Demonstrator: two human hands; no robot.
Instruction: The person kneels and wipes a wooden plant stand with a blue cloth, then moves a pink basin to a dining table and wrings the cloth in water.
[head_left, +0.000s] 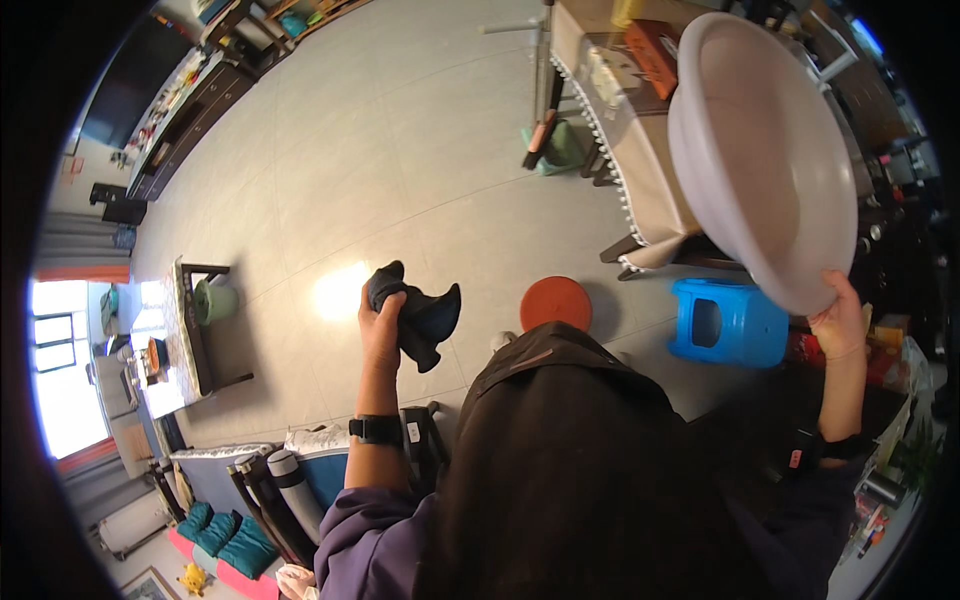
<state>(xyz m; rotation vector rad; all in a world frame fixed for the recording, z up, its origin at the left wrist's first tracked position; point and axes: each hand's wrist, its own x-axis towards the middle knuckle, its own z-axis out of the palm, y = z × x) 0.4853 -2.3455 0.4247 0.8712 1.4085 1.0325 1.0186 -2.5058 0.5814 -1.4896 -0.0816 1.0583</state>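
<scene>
My left hand (380, 319) is closed around a crumpled dark cloth (424, 315), whose loose end sticks out to the right over the tiled floor. At the right, my right hand (838, 319) grips the lower rim of a large white plastic basin (784, 150). The basin is tilted up on its side, its hollow facing right, and no contents show in the visible part. Below it on the floor stands a blue plastic stool (731, 322). A round red-orange stool or lid (556, 302) is on the floor just ahead of my body.
A table with a beige tasselled cloth (660, 187) stands behind the basin and carries a red-brown box (651, 56). Beside it are a broom (540, 139) and a green dustpan (562, 150). To the left are another table (187, 330) and a green bin (215, 301).
</scene>
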